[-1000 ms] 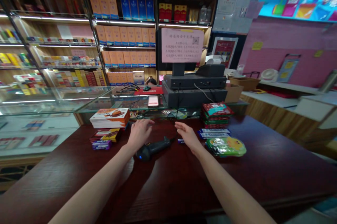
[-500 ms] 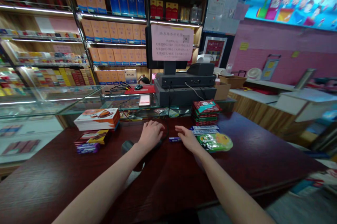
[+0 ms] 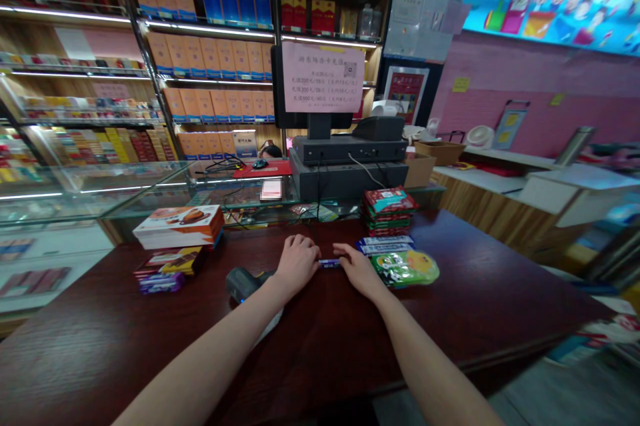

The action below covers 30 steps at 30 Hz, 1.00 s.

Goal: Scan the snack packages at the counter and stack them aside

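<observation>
Left hand (image 3: 299, 263), right hand (image 3: 357, 271) cover ends of blue packet (image 3: 329, 264); print unreadable

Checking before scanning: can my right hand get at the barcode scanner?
Probably not directly: your left hand lies between your right hand and the barcode scanner, so it must cross over.

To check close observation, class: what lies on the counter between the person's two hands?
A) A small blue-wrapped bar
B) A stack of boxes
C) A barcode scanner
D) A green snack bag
A: the small blue-wrapped bar lies on the dark wooden counter, between the left hand and the right hand.
</observation>
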Each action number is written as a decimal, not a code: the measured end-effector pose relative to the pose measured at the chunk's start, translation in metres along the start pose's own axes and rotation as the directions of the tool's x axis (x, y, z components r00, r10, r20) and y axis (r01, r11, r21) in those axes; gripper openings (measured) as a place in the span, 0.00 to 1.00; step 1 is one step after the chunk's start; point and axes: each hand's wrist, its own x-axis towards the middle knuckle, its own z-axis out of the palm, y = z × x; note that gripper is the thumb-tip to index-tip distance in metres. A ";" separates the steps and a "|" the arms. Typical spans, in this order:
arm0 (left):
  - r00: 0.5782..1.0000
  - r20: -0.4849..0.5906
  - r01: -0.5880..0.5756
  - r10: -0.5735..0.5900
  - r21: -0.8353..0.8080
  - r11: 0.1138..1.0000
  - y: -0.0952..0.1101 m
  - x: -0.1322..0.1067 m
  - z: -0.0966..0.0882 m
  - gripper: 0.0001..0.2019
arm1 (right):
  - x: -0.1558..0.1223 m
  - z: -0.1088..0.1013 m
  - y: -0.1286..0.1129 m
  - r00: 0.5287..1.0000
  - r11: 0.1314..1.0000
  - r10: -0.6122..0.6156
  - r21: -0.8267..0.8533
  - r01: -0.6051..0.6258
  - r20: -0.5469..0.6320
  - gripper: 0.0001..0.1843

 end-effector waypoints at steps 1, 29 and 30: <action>1.000 0.004 0.000 0.000 0.003 1.000 0.001 0.000 0.000 0.06 | -0.001 -0.001 -0.001 1.000 1.000 0.002 -0.008 -0.002 0.004 0.23; 0.980 -0.162 0.082 -0.117 -0.212 0.974 -0.040 -0.014 -0.040 0.08 | 0.011 0.009 -0.058 0.971 0.967 -0.210 0.123 0.224 -0.113 0.17; 0.975 -0.188 0.072 -0.117 -0.231 0.970 -0.045 -0.017 -0.042 0.07 | 0.013 0.013 -0.062 0.968 0.964 -0.221 0.126 0.235 -0.116 0.16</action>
